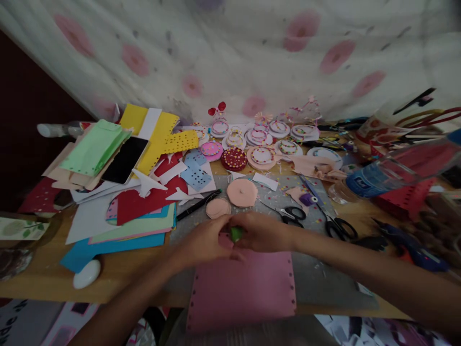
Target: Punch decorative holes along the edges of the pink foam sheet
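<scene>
Both hands meet at the far edge of a pink sheet of paper (245,288) that has rows of small holes along its left and right sides. My right hand (264,233) is closed around a small green hole punch (236,234), mostly hidden by the fingers. On the other side, my left hand (205,242) curls over the paper's far edge, its fingertips close to the punch. Just beyond the hands lie a peach paper disc (242,193) and a smaller peach disc (218,208). The near end of the sheet reaches past the table edge.
Scissors (338,226) and smaller scissors (293,214) lie right on the grey mat (324,276). A water bottle (382,178) and blue glue gun (414,245) are further right. Coloured papers (137,202), a phone (125,160) and a white oval piece (87,274) are left. Decorated discs (234,159) line the back.
</scene>
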Demonstrator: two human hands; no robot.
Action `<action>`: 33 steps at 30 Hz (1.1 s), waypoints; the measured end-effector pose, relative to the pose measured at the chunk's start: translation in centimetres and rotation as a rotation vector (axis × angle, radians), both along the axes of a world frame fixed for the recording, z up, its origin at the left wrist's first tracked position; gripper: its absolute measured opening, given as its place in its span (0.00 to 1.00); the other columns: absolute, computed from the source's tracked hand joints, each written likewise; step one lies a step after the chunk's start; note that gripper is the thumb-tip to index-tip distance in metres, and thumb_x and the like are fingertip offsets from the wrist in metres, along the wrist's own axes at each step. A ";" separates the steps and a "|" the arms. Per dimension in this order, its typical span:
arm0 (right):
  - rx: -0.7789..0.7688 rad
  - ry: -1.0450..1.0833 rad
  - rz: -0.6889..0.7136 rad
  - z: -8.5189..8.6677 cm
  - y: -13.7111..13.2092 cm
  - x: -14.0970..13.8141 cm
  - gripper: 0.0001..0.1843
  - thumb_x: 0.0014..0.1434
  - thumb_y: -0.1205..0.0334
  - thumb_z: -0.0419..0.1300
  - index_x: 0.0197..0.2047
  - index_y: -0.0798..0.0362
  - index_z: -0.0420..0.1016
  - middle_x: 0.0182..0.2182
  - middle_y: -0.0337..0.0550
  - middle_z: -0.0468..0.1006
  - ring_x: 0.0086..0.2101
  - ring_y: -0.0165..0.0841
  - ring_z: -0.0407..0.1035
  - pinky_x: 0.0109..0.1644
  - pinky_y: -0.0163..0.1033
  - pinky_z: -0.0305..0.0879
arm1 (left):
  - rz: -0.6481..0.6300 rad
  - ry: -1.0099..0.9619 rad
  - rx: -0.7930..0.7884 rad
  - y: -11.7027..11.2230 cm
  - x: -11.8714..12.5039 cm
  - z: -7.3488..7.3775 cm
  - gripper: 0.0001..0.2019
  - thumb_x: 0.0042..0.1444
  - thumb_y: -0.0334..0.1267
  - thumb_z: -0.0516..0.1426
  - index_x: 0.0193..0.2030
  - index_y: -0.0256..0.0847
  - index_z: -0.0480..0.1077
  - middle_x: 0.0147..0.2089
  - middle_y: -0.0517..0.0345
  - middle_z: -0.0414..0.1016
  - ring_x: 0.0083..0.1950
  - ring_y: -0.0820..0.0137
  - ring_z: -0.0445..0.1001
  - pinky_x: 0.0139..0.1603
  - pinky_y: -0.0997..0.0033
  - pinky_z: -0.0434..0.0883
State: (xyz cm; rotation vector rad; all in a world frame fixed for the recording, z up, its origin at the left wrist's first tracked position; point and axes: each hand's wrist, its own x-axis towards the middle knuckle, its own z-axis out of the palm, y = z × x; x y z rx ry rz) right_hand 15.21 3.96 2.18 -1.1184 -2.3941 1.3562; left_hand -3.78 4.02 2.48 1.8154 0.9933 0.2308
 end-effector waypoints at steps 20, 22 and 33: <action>-0.832 0.776 -0.552 0.3 -0.7 1.8 0.12 0.55 0.56 0.63 0.38 0.56 0.77 0.39 0.44 0.76 0.32 0.26 0.68 0.36 0.31 0.64 | 0.085 0.182 -0.234 -5.8 -4.0 6.3 0.13 0.54 0.34 0.59 0.46 0.52 0.76 0.42 0.64 0.80 0.43 0.70 0.77 0.43 0.79 0.70; -0.797 0.740 -0.568 0.0 -0.5 1.7 0.12 0.53 0.56 0.65 0.38 0.56 0.77 0.38 0.43 0.77 0.30 0.25 0.68 0.33 0.31 0.63 | 0.058 0.219 -0.290 -5.9 -4.0 6.7 0.13 0.55 0.35 0.58 0.47 0.52 0.75 0.46 0.65 0.79 0.46 0.69 0.76 0.45 0.78 0.69; -0.427 0.357 -0.482 -1.1 0.2 2.1 0.13 0.57 0.52 0.59 0.38 0.55 0.70 0.23 0.37 0.75 0.21 0.25 0.65 0.24 0.30 0.58 | -0.010 0.216 -0.211 -5.1 -4.1 5.9 0.13 0.57 0.35 0.57 0.47 0.54 0.74 0.46 0.69 0.79 0.46 0.72 0.75 0.46 0.79 0.66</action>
